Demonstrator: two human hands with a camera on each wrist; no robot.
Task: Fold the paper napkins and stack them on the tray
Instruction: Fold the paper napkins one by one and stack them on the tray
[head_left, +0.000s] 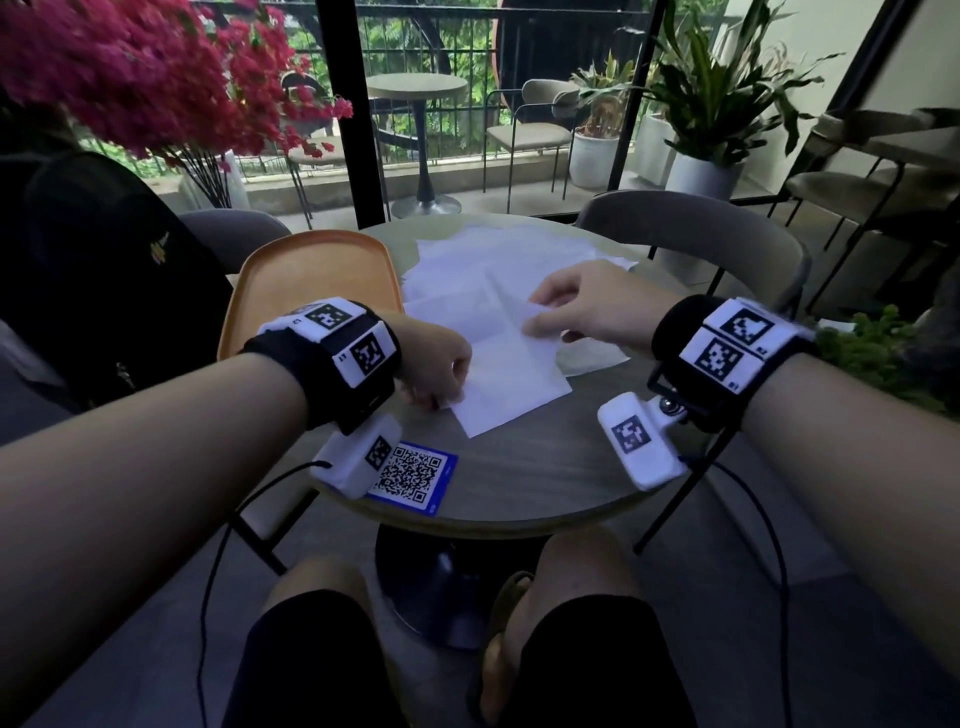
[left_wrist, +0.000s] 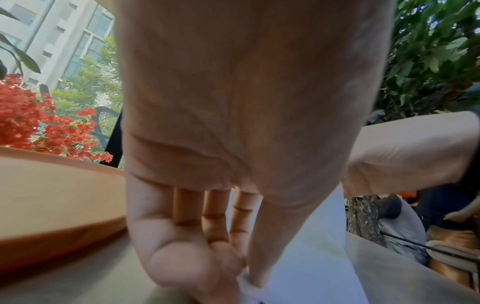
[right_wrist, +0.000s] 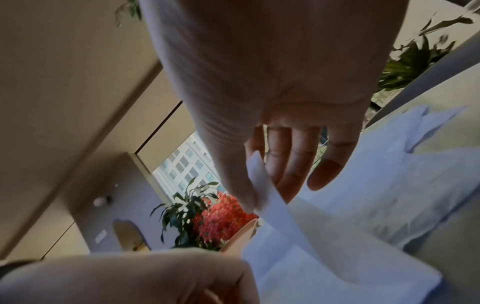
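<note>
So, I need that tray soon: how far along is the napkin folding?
Nothing is finished: the tray holds no napkins. The first napkin is being folded, pinched by the left hand and right hand. The pile of loose napkins is left.

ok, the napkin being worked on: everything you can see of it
The napkin is a thin white paper sheet lying on the round table, nearest of a loose spread of napkins, just right of the orange tray. It is creased and partly lifted, not yet folded flat. The left hand pinches its near left edge against the table; the right hand pinches its far right edge between thumb and fingers, raised off the table.
</note>
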